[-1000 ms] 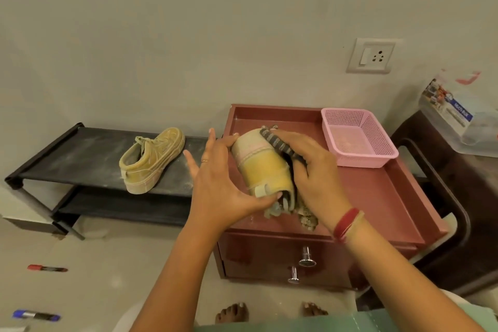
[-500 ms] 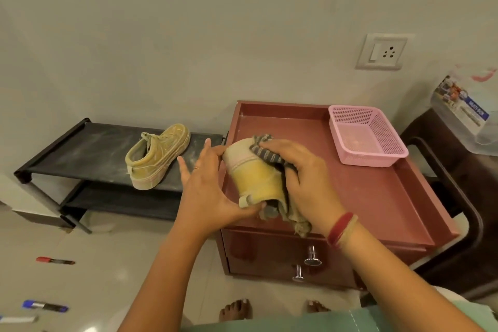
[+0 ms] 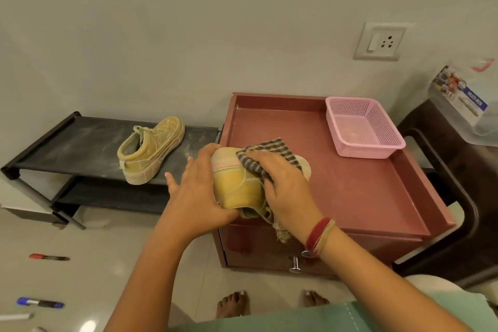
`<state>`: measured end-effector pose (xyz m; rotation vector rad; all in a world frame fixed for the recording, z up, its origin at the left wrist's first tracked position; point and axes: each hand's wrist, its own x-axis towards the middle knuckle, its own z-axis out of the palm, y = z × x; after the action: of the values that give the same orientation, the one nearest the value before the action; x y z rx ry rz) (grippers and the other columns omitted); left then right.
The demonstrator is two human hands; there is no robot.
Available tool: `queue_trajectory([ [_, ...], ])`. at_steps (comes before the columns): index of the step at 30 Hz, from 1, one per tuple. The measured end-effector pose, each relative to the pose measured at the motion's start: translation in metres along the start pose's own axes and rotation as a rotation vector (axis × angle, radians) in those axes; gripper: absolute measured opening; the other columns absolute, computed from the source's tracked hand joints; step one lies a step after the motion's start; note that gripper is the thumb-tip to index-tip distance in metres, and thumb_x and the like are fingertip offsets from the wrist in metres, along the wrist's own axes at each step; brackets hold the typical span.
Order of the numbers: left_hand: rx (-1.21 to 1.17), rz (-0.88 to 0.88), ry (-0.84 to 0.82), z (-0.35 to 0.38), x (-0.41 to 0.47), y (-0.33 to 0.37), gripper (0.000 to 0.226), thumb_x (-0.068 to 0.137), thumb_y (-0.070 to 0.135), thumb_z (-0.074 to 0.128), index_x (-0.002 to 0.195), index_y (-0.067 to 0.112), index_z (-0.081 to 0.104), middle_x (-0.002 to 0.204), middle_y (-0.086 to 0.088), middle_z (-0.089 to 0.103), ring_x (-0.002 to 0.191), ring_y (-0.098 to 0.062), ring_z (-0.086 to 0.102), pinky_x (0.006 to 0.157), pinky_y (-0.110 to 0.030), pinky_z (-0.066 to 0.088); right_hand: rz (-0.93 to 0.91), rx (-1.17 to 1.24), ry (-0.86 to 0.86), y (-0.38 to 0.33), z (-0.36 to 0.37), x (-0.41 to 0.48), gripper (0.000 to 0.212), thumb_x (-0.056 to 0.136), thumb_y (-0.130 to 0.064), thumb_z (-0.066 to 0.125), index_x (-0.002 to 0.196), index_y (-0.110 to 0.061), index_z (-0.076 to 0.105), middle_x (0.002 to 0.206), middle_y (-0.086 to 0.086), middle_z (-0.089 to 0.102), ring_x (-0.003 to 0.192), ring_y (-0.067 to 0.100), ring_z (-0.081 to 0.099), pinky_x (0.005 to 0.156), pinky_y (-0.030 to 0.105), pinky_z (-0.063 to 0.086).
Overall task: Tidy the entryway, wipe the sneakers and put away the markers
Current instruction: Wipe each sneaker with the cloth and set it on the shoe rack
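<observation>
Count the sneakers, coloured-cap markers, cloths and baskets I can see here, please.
Sneakers: 2, the set-down sneaker and the held sneaker
Markers: 2, the red-capped marker and the blue-capped marker
Cloths: 1, the checked cloth
Baskets: 1, the pink basket
Total: 6

A pale wall bears a white socket; a reddish cabinet stands beside a black shoe rack on glossy floor

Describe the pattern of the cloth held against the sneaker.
Checked, dark grey and tan: the cloth, under the right hand, shows best in the head view.
</observation>
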<state>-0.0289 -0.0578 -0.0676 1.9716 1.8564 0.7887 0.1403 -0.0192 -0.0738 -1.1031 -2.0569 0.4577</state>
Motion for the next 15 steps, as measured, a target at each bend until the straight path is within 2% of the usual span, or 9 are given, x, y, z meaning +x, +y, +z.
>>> queue_trajectory([
  [3,0.009,0.039,0.054,0.002,-0.001,0.003,0.102,0.047,0.068,0.064,0.133,0.045,0.013,0.137,0.012,0.041,0.137,-0.028,0.032,0.109,-0.067,-0.004,-0.02,-0.057,-0.031,0.011,-0.012,-0.001,0.05,0.077,0.006,0.042,0.12,-0.012,0.06,0.123,0.005,0.061,0.117,0.018,0.053,0.102,0.024,0.037],
  [6,-0.001,0.03,0.071,0.005,0.002,0.011,0.102,0.047,0.068,0.069,0.131,0.045,0.018,0.136,0.014,0.042,0.139,-0.029,0.031,0.108,-0.068,-0.004,0.149,-0.122,0.027,0.03,-0.021,0.006,0.046,0.081,0.007,0.045,0.119,-0.013,0.061,0.121,0.005,0.061,0.114,0.021,0.055,0.096,0.013,0.03],
  [8,-0.006,0.04,0.081,0.006,0.002,0.015,0.101,0.045,0.071,0.066,0.131,0.045,0.019,0.137,0.016,0.04,0.142,-0.029,0.024,0.108,-0.067,-0.006,0.18,-0.1,0.047,0.025,-0.019,0.008,0.045,0.081,0.005,0.045,0.118,-0.013,0.062,0.12,0.005,0.062,0.113,0.018,0.055,0.095,0.01,0.028],
  [10,0.017,0.066,0.087,0.006,0.0,0.016,0.101,0.046,0.071,0.068,0.131,0.045,0.019,0.141,0.015,0.038,0.145,-0.03,0.015,0.108,-0.066,-0.007,0.127,-0.064,0.029,0.018,-0.018,0.001,0.048,0.078,0.006,0.045,0.119,-0.013,0.062,0.12,0.003,0.062,0.112,0.011,0.052,0.098,0.009,0.027],
  [13,0.059,0.06,0.099,0.009,-0.001,0.014,0.103,0.052,0.062,0.078,0.133,0.041,0.018,0.153,0.002,0.026,0.147,-0.027,0.005,0.109,-0.066,-0.006,0.156,-0.136,0.002,0.032,-0.029,-0.003,0.05,0.08,0.008,0.046,0.122,-0.016,0.061,0.126,0.002,0.06,0.116,0.017,0.054,0.098,0.014,0.03],
  [15,0.094,0.046,0.131,0.009,0.001,0.016,0.108,0.05,0.069,0.069,0.139,0.033,0.02,0.158,-0.002,0.013,0.147,-0.024,-0.001,0.109,-0.064,-0.006,0.261,-0.182,0.027,0.043,-0.034,0.001,0.049,0.083,0.007,0.044,0.124,-0.016,0.059,0.13,0.004,0.058,0.12,0.022,0.053,0.099,0.017,0.031],
])
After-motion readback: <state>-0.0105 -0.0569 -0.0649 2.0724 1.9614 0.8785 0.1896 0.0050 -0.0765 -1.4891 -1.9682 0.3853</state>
